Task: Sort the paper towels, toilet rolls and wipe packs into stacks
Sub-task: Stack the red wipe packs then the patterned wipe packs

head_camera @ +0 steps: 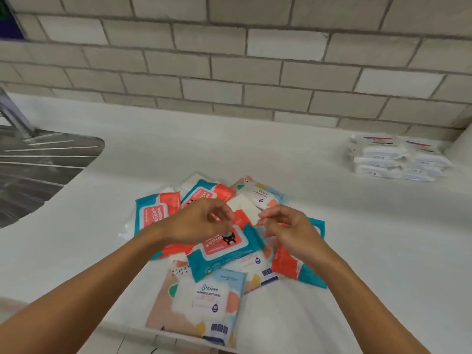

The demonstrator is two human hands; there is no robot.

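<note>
A loose heap of wipe packs lies on the white counter [357, 251] in front of me. Several are teal-and-coral packs; one [224, 254] sits on top in the middle, another [153, 213] at the left. Pastel patterned packs lie among them, one [201, 302] nearest me at the counter's edge, one [263, 194] at the back. My left hand [196, 221] hovers over the heap's middle with fingers loosely curled, holding nothing. My right hand [286, 228] hovers beside it, fingers relaxed and holding nothing. At the far right stand two neat stacks of white wipe packs [398, 158].
A steel sink drainer [38, 164] with a tap base lies at the left. A grey tiled wall [229, 60] runs behind the counter. The counter's front edge is just below the nearest pack.
</note>
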